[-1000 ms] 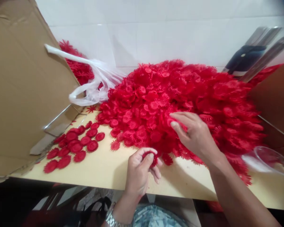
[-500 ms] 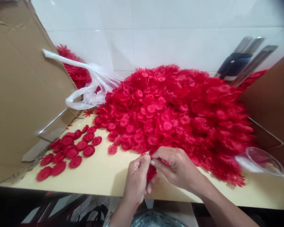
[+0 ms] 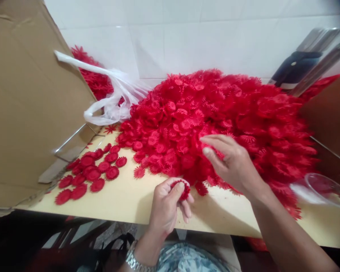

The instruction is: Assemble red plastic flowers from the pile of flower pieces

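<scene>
My left hand is closed near the table's front, its thumb pressed on a red flower-shaped piece with a fringed edge. Part of that piece is hidden by the thumb. Up and to the right, my right hand is over the front of a big heap of red flower pieces. Its thumb and fingers are apart, with red petals showing between them and nothing visibly held. Left of my hands, a group of thicker red discs with toothed rims lies on the pale yellow tabletop.
A cardboard sheet stands on the left, beside a white plastic bag. Brown cardboard closes the right side. A clear plastic container lies at the right. Dark-wrapped metal strips lean against the tiled wall.
My right hand has left my left hand and moved up and right to the heap. My left hand still holds the red piece, now more visible. The view has shifted slightly.
</scene>
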Action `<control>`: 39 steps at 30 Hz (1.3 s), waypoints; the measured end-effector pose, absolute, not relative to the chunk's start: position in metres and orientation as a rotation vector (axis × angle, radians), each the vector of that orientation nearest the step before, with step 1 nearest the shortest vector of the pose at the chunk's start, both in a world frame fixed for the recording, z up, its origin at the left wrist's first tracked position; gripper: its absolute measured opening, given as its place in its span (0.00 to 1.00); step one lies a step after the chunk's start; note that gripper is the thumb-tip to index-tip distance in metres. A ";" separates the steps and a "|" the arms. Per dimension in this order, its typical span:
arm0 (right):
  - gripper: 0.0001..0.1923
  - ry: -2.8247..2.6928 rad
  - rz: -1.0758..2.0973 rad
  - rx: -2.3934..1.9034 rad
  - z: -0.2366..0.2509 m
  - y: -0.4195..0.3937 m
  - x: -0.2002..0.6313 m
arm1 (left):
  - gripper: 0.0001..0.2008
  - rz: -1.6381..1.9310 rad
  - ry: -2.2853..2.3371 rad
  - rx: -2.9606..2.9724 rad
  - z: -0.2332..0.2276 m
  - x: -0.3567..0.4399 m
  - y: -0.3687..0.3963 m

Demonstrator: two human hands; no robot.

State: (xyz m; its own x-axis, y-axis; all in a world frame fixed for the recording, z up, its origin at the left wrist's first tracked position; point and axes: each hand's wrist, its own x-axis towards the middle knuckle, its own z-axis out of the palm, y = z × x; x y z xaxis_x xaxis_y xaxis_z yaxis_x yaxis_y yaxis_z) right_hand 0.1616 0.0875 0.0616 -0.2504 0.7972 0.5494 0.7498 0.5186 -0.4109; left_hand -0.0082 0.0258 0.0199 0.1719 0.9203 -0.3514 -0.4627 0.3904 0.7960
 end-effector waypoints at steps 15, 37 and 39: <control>0.05 -2.078 1.101 -1.090 0.051 0.050 0.138 | 0.19 1.023 0.904 0.711 0.018 -0.006 0.021; 0.15 -1.968 -0.464 -1.449 0.067 0.119 0.180 | 0.12 1.082 0.857 0.552 0.022 -0.007 0.018; 0.13 -1.994 -0.443 -1.407 0.064 0.121 0.184 | 0.10 1.103 0.890 0.569 0.022 -0.007 0.018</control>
